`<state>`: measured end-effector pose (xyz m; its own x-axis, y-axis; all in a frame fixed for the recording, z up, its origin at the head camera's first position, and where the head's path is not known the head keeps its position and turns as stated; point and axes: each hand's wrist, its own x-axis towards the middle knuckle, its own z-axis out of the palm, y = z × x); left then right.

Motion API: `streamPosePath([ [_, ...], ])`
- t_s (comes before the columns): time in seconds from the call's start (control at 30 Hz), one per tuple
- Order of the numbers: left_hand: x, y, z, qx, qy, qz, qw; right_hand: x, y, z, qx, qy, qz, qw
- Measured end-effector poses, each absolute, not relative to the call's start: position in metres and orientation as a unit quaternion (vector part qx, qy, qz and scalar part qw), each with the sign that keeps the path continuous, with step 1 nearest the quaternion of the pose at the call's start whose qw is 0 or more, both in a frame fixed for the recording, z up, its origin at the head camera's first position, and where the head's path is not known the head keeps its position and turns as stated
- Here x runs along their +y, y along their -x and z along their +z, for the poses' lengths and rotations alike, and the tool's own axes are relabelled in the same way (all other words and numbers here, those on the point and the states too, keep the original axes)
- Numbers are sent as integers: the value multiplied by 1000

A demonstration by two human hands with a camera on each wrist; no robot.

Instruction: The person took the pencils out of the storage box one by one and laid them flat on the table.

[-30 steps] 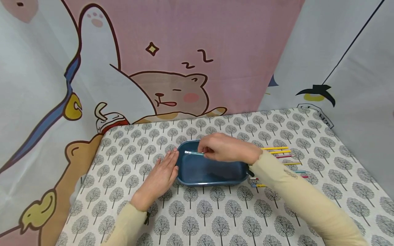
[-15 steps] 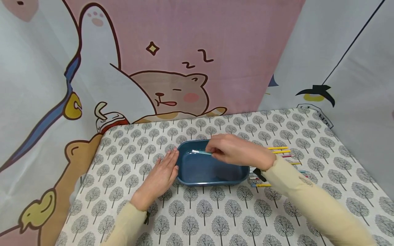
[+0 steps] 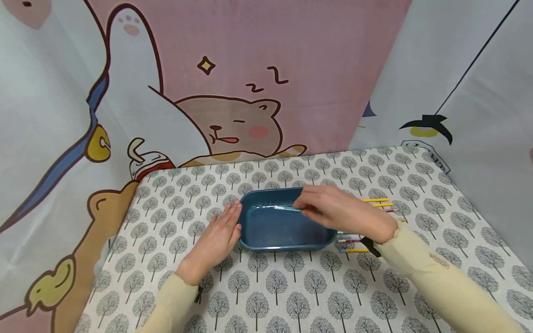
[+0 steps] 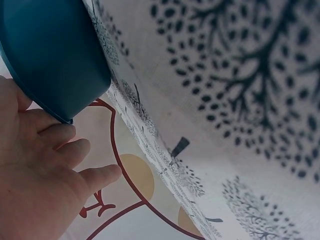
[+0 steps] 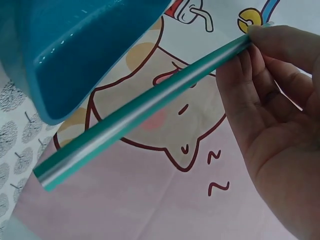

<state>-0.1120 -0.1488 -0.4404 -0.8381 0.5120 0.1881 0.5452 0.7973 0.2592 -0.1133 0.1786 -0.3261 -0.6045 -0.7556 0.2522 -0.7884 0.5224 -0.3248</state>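
A dark blue oblong basin (image 3: pixel 270 233) sits on the table, its inner wall dotted with small bright glints. My left hand (image 3: pixel 218 240) lies with extended fingers against the basin's left end, its fingers (image 4: pixel 60 135) at the rim in the left wrist view. Over the basin's far right part, my right hand (image 3: pixel 333 210) pinches a shiny teal pencil (image 5: pixel 145 112) between thumb and fingers. In the head view the pencil's free end points left, above the basin's inside. Seen from the right wrist, the flat end nearest the camera extends well past the fingers.
Several pencils, among them a yellow pencil (image 3: pixel 376 200) and a red one (image 3: pixel 347 240), lie right of the basin, partly hidden under my right forearm. A tree-print cloth (image 3: pixel 258 286) covers the table. A cartoon curtain (image 3: pixel 312 69) hangs behind.
My right hand has moved to the right along the basin's far side, carrying the teal pencil with it. My left hand and the basin have stayed in place.
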Motion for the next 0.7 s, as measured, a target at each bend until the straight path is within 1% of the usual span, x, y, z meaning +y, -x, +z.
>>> streamPosePath([
  [0.2,-149,113,-441,-947,279,-152,54,191,104,-330,-883,-424,195,50],
  [0.57,-148,113,-441,-947,279,-151,56,212,92,-344,-880,-416,211,88],
  [0.7,-148,112,-440,-947,278,-154,53,218,89,-347,-881,-411,215,90],
])
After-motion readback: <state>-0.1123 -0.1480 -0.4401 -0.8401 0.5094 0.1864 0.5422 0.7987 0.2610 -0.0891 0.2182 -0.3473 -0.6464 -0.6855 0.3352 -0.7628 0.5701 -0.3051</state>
